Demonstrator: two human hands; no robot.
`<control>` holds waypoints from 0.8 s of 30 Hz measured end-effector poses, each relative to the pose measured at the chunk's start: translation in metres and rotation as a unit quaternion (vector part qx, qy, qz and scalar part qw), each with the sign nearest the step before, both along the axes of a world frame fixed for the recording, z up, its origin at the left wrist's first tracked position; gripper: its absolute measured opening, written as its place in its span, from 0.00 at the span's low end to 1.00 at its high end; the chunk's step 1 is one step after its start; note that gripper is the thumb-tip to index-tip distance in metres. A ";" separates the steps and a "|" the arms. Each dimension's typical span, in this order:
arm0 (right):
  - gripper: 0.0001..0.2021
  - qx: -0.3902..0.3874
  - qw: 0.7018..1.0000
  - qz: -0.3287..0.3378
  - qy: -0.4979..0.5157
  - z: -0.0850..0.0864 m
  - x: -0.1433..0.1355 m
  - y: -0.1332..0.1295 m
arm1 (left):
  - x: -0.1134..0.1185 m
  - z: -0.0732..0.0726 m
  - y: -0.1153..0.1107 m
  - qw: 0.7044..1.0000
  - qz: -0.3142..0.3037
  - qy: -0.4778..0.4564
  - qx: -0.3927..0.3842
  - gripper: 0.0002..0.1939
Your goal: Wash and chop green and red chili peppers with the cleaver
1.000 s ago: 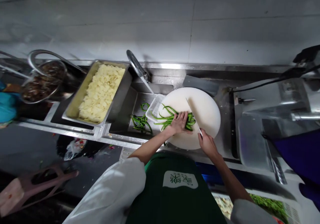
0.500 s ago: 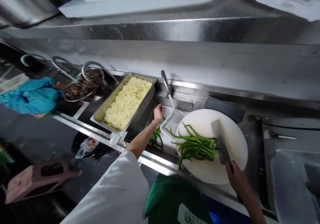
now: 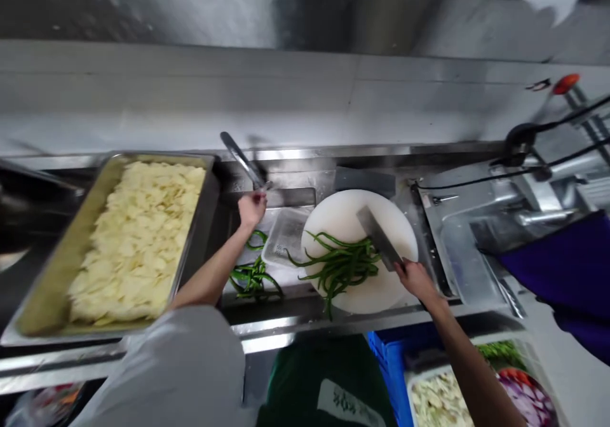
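My right hand (image 3: pixel 413 277) grips the handle of a cleaver (image 3: pixel 379 236), its blade lying across the right part of a round white cutting board (image 3: pixel 398 220). Against the blade's left side a pile of long green peppers (image 3: pixel 345 265) spreads over the board, some tips past its left edge. My left hand (image 3: pixel 252 209) is closed at the lower end of the faucet (image 3: pixel 241 159); its fingertips are partly blurred. Below that hand, more green peppers (image 3: pixel 252 281) lie in the sink, beside a white plastic basket (image 3: pixel 286 236).
A deep metal pan (image 3: pixel 40 293) of pale sliced vegetable (image 3: pixel 143 236) stands left of the sink. To the right are a clear plastic tub (image 3: pixel 457 243), black cables and a person's purple sleeve (image 3: pixel 562 268). A blue crate (image 3: pixel 388 363) and containers of cut vegetables sit low at right.
The view has swung right and closer. My left hand has come up to the faucet's end, and the falling water stream no longer shows. My right hand still holds the cleaver by the peppers.
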State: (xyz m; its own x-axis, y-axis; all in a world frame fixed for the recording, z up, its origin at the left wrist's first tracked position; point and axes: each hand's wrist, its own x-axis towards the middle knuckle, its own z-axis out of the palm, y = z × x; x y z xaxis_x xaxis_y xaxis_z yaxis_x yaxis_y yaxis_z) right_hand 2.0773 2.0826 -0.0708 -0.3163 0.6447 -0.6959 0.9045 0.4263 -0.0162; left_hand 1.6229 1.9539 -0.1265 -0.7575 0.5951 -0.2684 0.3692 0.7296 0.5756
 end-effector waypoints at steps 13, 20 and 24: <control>0.15 -0.035 0.999 0.012 -0.005 0.014 -0.013 -0.012 | 0.295 0.001 0.016 0.890 -0.430 0.068 -0.137 0.48; 0.18 -0.058 0.996 -0.048 0.047 0.017 -0.010 -0.045 | 0.306 0.000 -0.001 0.884 -0.411 0.158 -0.160 0.36; 0.17 -0.073 0.994 -0.046 0.068 0.019 -0.009 -0.048 | 0.300 0.000 -0.005 0.884 -0.440 0.128 -0.094 0.42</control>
